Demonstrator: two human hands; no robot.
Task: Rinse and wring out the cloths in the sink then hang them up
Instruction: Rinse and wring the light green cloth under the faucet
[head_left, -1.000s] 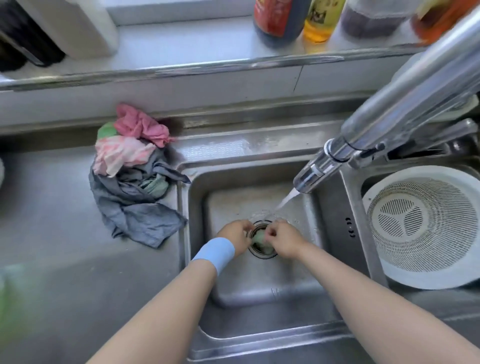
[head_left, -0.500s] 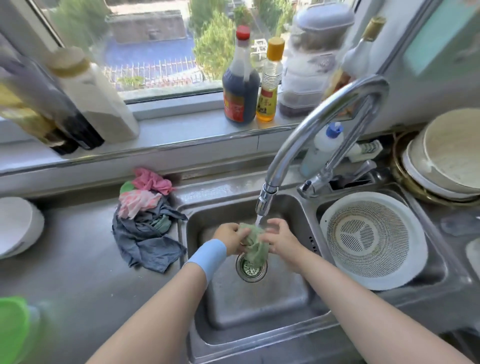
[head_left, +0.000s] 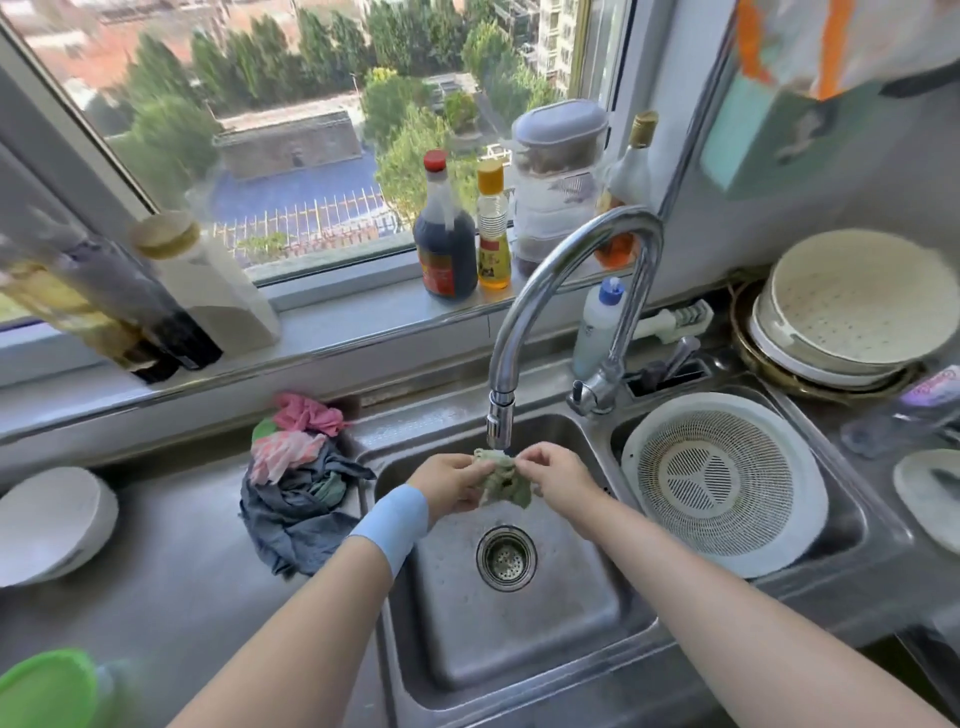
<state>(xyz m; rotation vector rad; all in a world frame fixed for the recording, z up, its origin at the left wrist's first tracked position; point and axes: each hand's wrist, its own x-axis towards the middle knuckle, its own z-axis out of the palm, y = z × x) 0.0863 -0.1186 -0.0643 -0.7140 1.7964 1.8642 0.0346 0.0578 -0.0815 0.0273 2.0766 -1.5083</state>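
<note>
A small wet green cloth hangs bunched directly under the spout of the tap, above the left sink basin. My left hand, with a blue wristband, grips the cloth's left side. My right hand pinches its top right edge. A heap of grey, pink and green cloths lies on the counter just left of the basin.
A white colander fills the right basin. Bottles and jars line the windowsill. Stacked bowls sit at the back right, a white dish at the left, a green lid at the bottom left. The drain strainer is uncovered.
Both hands lifted the green cloth from the drain up to the tap spout. The camera has tilted up and pulled back, bringing the window into view.
</note>
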